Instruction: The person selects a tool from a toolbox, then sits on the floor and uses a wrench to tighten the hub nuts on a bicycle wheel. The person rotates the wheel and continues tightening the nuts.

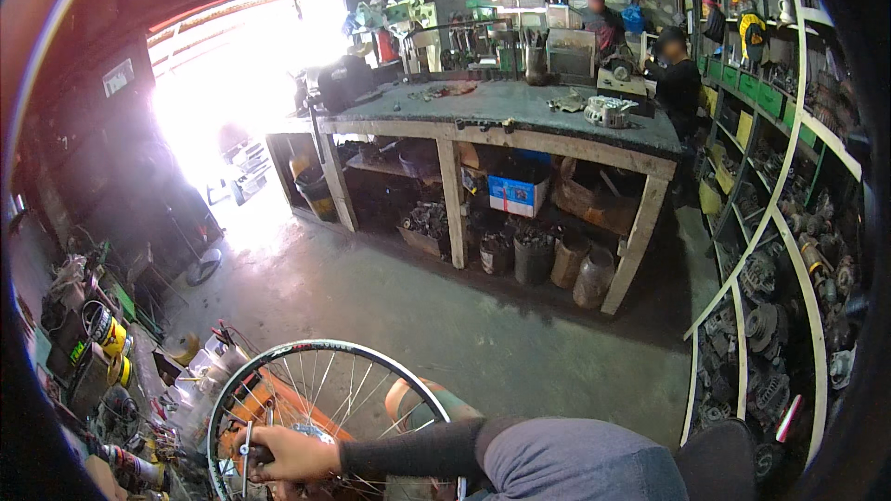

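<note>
My right hand (297,453) reaches in from the lower right in a dark sleeve, beside a rounded expanse of grey clothing (585,464). Its fingers are closed on a slim metal tool (245,455) at the left part of a bicycle wheel (330,344). The wheel has a dark rim and thin spokes, and its lower part runs out of the picture. Behind the spokes is an orange object (278,382). I cannot make out my left hand.
A long workbench (429,107) carries metal parts, with buckets and boxes (515,193) beneath. Two other people (677,83) are at its right end. Shelves of parts (766,315) line the right side. Clutter (111,334) crowds the left wall beside a bright doorway (213,102).
</note>
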`<state>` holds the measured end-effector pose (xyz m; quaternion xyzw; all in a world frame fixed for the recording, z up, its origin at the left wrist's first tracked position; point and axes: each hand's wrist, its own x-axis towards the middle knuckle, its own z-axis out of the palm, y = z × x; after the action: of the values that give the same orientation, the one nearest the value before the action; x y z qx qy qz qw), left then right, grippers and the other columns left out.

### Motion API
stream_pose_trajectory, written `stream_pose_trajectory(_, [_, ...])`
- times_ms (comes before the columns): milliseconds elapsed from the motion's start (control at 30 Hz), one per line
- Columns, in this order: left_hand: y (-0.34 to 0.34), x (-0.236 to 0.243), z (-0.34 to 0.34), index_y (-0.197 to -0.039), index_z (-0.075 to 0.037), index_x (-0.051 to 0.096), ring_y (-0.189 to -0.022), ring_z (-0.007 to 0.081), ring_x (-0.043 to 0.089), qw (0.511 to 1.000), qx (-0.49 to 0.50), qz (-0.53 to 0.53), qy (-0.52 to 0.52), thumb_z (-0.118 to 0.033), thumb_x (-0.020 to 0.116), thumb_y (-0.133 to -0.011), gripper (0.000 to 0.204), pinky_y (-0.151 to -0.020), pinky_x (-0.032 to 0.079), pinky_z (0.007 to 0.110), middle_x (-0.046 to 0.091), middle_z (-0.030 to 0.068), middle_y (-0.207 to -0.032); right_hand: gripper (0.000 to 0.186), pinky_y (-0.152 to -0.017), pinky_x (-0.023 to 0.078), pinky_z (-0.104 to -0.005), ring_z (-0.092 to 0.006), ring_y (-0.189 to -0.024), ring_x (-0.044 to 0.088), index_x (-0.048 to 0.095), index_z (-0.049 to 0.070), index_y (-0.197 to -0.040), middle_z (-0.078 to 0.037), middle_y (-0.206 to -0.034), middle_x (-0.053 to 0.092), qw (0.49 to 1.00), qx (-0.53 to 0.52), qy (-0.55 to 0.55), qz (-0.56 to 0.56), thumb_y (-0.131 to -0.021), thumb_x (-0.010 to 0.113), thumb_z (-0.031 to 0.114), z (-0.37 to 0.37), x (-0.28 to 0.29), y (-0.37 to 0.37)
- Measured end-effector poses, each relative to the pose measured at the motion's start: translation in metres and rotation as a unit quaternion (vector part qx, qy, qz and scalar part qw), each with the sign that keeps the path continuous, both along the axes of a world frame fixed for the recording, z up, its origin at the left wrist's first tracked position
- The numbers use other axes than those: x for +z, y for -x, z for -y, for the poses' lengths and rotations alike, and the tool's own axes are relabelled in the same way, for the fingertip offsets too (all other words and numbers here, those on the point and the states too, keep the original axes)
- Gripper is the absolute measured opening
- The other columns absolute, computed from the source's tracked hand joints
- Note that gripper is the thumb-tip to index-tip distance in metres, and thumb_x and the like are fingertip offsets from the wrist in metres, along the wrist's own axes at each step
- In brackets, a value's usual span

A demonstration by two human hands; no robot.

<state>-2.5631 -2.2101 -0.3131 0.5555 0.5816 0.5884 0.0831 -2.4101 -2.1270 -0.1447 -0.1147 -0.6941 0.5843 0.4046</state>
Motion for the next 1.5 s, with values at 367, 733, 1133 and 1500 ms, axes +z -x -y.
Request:
stream_pose_trajectory(367, [-0.002,-0.007,-0.025,-0.114,0.004,0.074,-0.090,0.0278,0.074,0.977,0.031,-0.133,0.162,-0.013,0.076,-0.091,0.028,-0.083,0.059,0.041,0.080,0.0172,-0.104,0.051,-0.073,0.049,-0.0328,-0.0127,-0.085,0.059,0.067,0.003,-0.122,-0.002,-0.090,0.065,0.991,0.108,-0.074,-0.036,-0.089,0.089,0.035,-0.037,0.000,-0.022])
stream_pose_trajectory(733, [-0.060,0.063,-0.017,-0.100,-0.003,0.077,-0.083,0.0371,0.076,0.997,-0.044,-0.029,0.051,-0.024,0.081,-0.092,0.023,-0.073,0.058,0.044,0.076,0.0162,-0.087,0.042,-0.088,0.056,-0.0380,-0.0231,-0.097,0.072,0.070,0.001,-0.118,-0.015,-0.105,0.075,0.978,0.169,-0.088,0.081,-0.088,0.086,0.025,-0.048,0.005,-0.039])
stream_pose_trajectory(1133, [-0.058,0.079,0.002,-0.113,-0.004,0.072,-0.093,0.0412,0.074,0.995,-0.028,-0.076,0.050,-0.027,0.075,-0.099,0.027,-0.080,0.058,0.048,0.075,0.0182,-0.101,0.026,-0.069,0.047,-0.0316,-0.0085,-0.078,0.056,0.070,0.001,-0.098,-0.001,-0.080,0.061,0.962,0.273,-0.032,0.000,-0.090,0.082,0.022,-0.060,-0.011,-0.026])
stream_pose_trajectory(1500, [-0.051,0.066,-0.006,-0.110,-0.005,0.074,-0.092,0.0379,0.076,0.994,-0.042,0.031,0.094,-0.028,0.080,-0.093,0.029,-0.080,0.058,0.044,0.074,0.0201,-0.095,0.033,-0.080,0.054,-0.0326,-0.0130,-0.084,0.065,0.073,0.000,-0.109,-0.003,-0.092,0.073,0.955,0.290,-0.027,0.057,-0.095,0.082,0.028,-0.042,0.012,-0.038])
